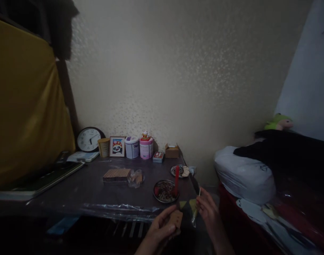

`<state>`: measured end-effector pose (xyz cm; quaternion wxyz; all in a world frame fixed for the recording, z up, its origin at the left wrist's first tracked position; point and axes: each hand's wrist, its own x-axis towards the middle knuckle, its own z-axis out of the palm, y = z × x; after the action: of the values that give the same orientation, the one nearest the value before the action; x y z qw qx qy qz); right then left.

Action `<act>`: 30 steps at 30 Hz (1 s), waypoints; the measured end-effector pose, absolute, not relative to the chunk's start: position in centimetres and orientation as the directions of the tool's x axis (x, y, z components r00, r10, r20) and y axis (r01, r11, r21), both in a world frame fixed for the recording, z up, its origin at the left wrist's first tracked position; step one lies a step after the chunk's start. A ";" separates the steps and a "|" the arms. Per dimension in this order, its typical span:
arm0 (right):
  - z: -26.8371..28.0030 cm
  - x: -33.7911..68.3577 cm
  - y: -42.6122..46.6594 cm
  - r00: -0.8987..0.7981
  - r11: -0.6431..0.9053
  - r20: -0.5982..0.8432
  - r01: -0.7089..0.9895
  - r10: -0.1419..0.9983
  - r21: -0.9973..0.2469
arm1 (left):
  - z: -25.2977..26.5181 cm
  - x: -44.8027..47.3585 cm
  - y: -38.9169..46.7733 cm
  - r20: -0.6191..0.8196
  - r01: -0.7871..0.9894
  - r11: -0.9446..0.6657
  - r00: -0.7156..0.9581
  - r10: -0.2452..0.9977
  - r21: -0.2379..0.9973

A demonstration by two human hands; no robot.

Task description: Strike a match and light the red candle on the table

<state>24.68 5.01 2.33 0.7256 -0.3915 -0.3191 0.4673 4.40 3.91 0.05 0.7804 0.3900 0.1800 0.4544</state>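
My left hand (159, 228) is closed around a small brown cardboard piece (177, 219) with a few reddish marks, perhaps a little box, held at the table's front edge. To its right, my right hand (208, 209) pinches a thin pale stick (199, 192), which looks like a matchstick, pointing upward. The hands are apart. Just beyond them a round metal dish (165, 201) holds dark and pale bits, with a red candle (177, 180) upright at its right side. Behind that, a second dish (173, 171) carries several pale sticks (185, 171).
Under clear plastic, the dark table (92, 191) bears a row of thin brown pieces (116, 175) and a clear plastic bag (135, 178). Along the wall stand a clock (89, 139), a framed picture (117, 146), tubs (132, 147) and a small carton (171, 151). White bundles (244, 173) lie right.
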 end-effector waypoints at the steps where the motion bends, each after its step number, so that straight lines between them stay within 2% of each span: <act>1: 2.1 24.2 5.1 0.344 0.243 0.086 -0.444 0.935 -0.862 | -0.4 4.1 4.1 0.059 -0.564 0.283 0.511 0.858 0.776; 7: 0.5 21.1 4.3 0.213 0.114 -0.011 -0.565 0.977 -0.817 | -2.0 3.2 4.8 0.053 -0.581 0.282 0.492 0.869 0.763; 10: 0.3 20.0 3.7 0.145 0.042 -0.043 -0.538 0.988 -0.842 | -2.3 3.3 4.9 0.051 -0.565 0.249 0.462 0.886 0.787; 14: -0.1 19.2 3.3 0.162 0.127 0.087 -0.251 0.983 -0.960 | -2.8 3.5 5.0 0.050 -0.577 0.207 0.397 0.916 0.790; 17: -0.9 18.9 3.3 0.223 0.234 0.225 -0.015 0.948 -0.972 | -3.0 3.7 5.1 0.052 -0.571 0.183 0.371 0.927 0.800; 23: -2.4 18.9 3.9 0.271 0.338 0.408 0.268 0.872 -0.902 | -2.6 4.1 4.9 0.063 -0.370 0.061 0.315 0.947 0.927; 27: -2.6 19.3 4.0 0.208 0.379 0.500 0.434 0.841 -0.818 | -2.6 4.5 4.8 0.136 -0.379 -0.009 0.310 0.941 0.925; 30: -2.6 19.4 3.9 0.168 0.409 0.556 0.513 0.814 -0.755 | -2.6 4.6 4.7 0.159 -0.436 0.011 0.350 0.923 0.900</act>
<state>19.43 3.93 -2.61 0.5544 -0.5262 -0.6303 0.1359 4.62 4.70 -2.64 0.6648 0.4830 0.2521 0.5112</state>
